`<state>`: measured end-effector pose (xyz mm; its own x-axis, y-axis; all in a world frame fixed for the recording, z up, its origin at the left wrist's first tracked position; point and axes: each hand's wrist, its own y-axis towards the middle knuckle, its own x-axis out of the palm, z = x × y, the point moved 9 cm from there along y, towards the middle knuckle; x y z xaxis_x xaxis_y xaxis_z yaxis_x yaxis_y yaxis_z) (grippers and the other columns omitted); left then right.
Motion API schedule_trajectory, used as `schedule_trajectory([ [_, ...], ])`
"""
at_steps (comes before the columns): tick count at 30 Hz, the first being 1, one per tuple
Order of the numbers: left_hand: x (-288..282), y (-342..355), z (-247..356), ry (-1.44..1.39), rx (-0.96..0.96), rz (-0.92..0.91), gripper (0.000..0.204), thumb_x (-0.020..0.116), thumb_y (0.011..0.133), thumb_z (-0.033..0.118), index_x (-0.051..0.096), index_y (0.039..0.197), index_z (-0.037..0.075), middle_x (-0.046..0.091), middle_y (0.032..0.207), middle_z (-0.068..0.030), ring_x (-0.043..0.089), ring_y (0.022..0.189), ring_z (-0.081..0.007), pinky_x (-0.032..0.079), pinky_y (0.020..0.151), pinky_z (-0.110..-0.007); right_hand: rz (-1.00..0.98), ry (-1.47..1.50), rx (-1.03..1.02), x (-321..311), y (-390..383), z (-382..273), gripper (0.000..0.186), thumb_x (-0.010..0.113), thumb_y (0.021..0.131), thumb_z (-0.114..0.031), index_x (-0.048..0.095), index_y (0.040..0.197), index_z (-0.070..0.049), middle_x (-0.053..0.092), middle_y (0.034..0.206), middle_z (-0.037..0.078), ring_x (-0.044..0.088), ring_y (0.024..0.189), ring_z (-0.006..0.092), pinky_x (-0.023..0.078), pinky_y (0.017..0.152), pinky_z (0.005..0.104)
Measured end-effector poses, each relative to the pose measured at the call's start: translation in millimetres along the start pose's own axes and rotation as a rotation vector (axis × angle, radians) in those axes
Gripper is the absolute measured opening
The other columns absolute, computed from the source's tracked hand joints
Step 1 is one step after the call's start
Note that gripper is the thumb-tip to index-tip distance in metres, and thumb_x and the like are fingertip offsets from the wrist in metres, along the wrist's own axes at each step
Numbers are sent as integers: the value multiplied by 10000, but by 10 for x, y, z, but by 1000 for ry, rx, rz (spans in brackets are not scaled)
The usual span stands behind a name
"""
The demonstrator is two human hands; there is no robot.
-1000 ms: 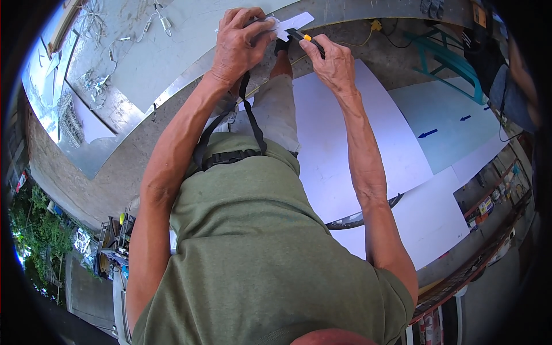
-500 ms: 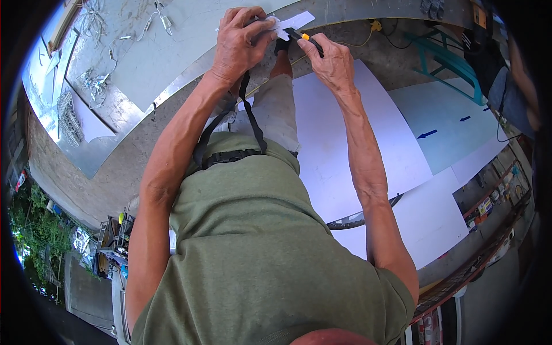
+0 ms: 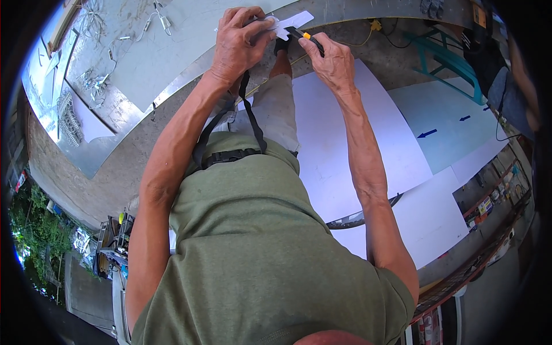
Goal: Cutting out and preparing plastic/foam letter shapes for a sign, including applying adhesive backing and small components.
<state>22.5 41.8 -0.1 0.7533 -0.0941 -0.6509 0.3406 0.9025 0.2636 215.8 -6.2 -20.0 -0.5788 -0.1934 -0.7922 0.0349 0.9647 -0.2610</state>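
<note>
My left hand [image 3: 242,41] is closed on a small white cut-out piece [image 3: 298,20] with arms sticking out to the right, its left part hidden by my fingers. My right hand [image 3: 333,62] grips a black utility knife [image 3: 310,40] with a yellow-orange part. The knife's front end meets the lower right edge of the white piece. Both hands are at the top of the view, by the edge of the grey metal-topped table [image 3: 190,57].
Loose wires [image 3: 95,86] and a small cabled part [image 3: 165,22] lie on the table at left. Large white sheets [image 3: 351,144] lie on the floor at right, near a green stool [image 3: 445,60]. Another person's arm [image 3: 523,86] shows at the far right. Dark gloves [image 3: 431,8] rest at the top.
The knife and my right hand have shifted very slightly against the white piece, whose right arm is tilted a touch lower. My left hand stays in place.
</note>
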Motion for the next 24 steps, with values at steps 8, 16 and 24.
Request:
schedule_trajectory([
  [8,0,0,-5,4,0,-12,306,876,730,125,814,1030,130,710,1117,-57,609,1080,-277,500,932,-380,-2,7,10,1,-10,35,416,636,979,-496,662,882,-93,685,716,115,685,692,360,513,592,459],
  [16,3,-2,9,15,15,-4,293,875,733,130,816,1020,130,711,1111,-56,610,1076,-277,499,935,-385,51,23,27,-25,-14,41,405,651,970,-491,662,873,-97,666,663,125,675,643,358,510,584,457],
  [24,1,8,16,15,16,-6,293,872,732,123,817,1020,130,714,1097,-53,612,1071,-275,500,931,-384,44,34,53,-40,20,105,427,647,971,-498,664,878,-82,679,686,133,681,668,366,511,594,461],
])
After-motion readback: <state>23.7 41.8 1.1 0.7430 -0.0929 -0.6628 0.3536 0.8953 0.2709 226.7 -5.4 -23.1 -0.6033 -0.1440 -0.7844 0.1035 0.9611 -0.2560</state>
